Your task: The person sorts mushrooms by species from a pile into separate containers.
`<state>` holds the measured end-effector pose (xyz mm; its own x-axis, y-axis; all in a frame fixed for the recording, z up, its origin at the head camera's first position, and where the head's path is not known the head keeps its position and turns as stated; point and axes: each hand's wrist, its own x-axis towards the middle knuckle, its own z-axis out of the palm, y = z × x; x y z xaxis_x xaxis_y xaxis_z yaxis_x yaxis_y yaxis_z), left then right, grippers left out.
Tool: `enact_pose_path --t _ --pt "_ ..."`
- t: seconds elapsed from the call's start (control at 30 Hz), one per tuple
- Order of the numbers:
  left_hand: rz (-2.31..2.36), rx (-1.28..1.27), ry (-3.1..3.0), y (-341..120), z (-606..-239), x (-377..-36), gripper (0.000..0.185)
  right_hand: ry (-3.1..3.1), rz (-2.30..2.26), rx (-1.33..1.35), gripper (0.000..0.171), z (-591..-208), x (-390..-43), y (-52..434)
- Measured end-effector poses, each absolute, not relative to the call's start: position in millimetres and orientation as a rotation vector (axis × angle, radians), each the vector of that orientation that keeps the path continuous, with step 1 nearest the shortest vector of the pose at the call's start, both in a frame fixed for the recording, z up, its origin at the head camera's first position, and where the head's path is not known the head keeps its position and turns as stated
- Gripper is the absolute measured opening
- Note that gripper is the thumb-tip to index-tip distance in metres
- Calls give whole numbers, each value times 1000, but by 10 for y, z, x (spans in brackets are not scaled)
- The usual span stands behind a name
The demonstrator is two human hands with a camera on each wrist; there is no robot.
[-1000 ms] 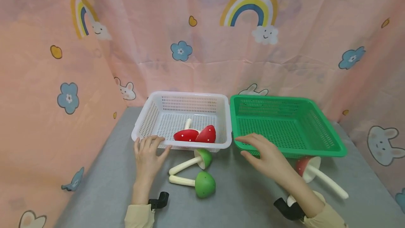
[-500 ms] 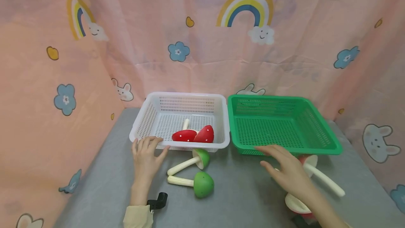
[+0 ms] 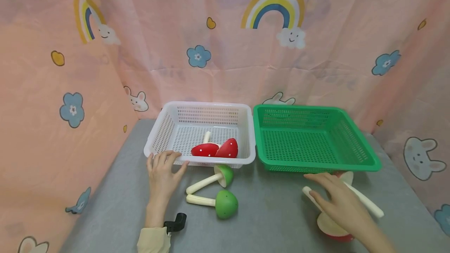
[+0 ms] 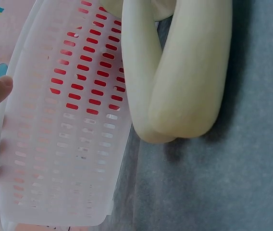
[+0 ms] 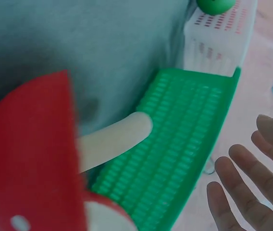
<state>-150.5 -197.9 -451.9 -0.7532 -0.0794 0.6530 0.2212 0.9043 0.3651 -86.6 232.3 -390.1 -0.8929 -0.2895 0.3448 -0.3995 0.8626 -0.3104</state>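
My left hand (image 3: 164,179) rests its fingertips at the front-left rim of the white basket (image 3: 154,143), fingers relaxed. Inside that basket lie red-capped toy mushrooms (image 3: 227,148) with white dots. In front of it, two green-capped toy mushrooms (image 3: 226,204) lie on the table, their pale stems (image 4: 189,96) meeting near my left hand. My right hand (image 3: 342,202) hovers with spread fingers, holding nothing, above a red-capped mushroom (image 3: 330,225), partly covering it. Another red mushroom (image 3: 367,202) lies behind, against the green basket's front. The right wrist view shows a red cap (image 5: 35,154) up close.
The green basket (image 3: 318,167) stands right beside the white one, with no things visible in it. Both stand on a grey cloth-covered table (image 3: 267,221). A pink printed curtain (image 3: 225,81) hangs behind and along the sides.
My right hand has moved right and toward me, from the green basket's front-left corner to over the red mushrooms. The left hand stays at the white rim.
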Motion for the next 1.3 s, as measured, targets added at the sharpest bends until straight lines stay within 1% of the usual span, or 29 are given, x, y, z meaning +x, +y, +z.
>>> enact_pose_path --t 0.33,0.57,0.73,1.3 --pt "-554 -106 -2356 -1979 -4521 -1505 31 -2852 480 480 43 -4031 -856 2496" --pt "-561 -101 -2361 -1983 -4518 -1505 31 -2992 481 479 52 -4128 -876 2566" --pt "-569 -98 -2371 -1980 -4519 -1505 31 -3089 546 413 55 -4216 -881 2613" --pt "-565 -105 -2354 -1978 -4518 -1508 30 -3148 592 374 55 -4338 -870 2633"
